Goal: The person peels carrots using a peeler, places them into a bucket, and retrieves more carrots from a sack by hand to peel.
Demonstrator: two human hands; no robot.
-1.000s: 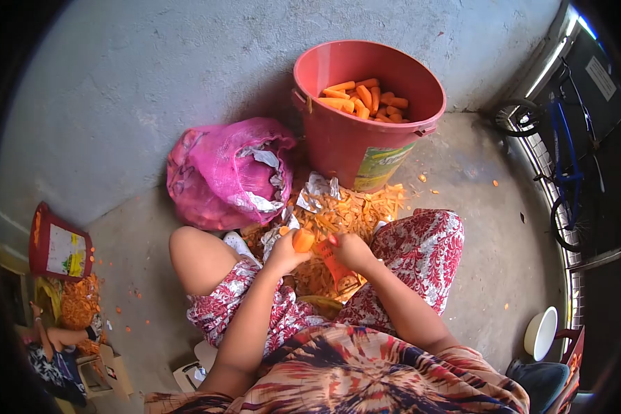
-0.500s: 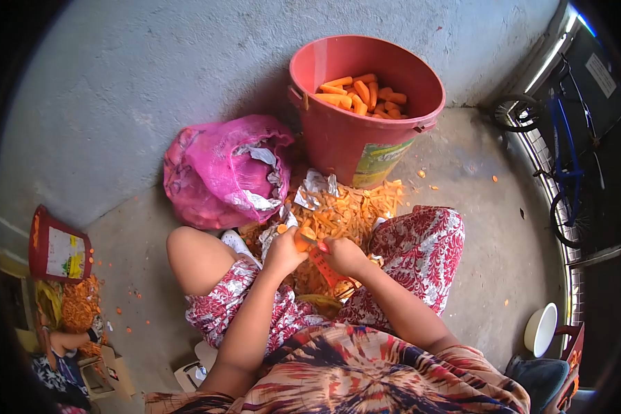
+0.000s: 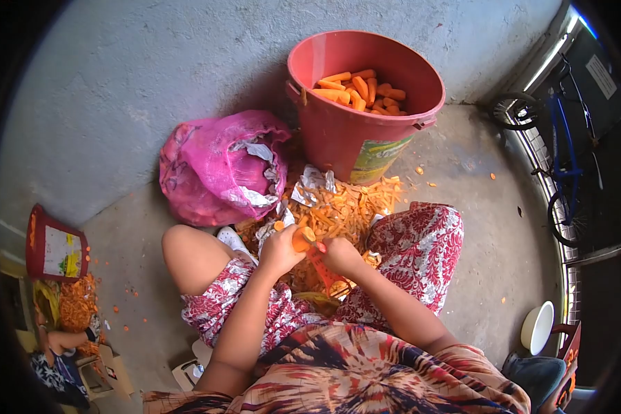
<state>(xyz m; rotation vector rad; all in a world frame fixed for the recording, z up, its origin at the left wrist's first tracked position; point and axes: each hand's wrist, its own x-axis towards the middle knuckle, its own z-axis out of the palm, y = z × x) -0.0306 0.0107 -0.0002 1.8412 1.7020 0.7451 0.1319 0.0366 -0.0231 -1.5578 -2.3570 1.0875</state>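
Observation:
My left hand (image 3: 281, 251) is wrapped round an orange carrot (image 3: 303, 239), whose cut, pale end points right. Close beside it, my right hand (image 3: 341, 257) grips a red-handled tool (image 3: 322, 266), its fingers closed; the tool's working part is too small to make out. Both hands are above a heap of orange peelings (image 3: 345, 212) between my legs. Beyond the heap stands a large red bucket (image 3: 366, 141) with several peeled carrots (image 3: 371, 90) inside. A pink mesh sack (image 3: 210, 169), open toward the heap, lies left of the bucket.
At the far left are another red bucket (image 3: 56, 245), more peelings (image 3: 78, 303), a cardboard box (image 3: 107, 372) and part of another person (image 3: 61, 369). A white basin (image 3: 537, 328) is at the lower right, with a blue bicycle (image 3: 566, 172) above it.
The view has shifted slightly. My hands have stayed close together, and the carrot's end has turned more to the right. The red tool has tilted beside it.

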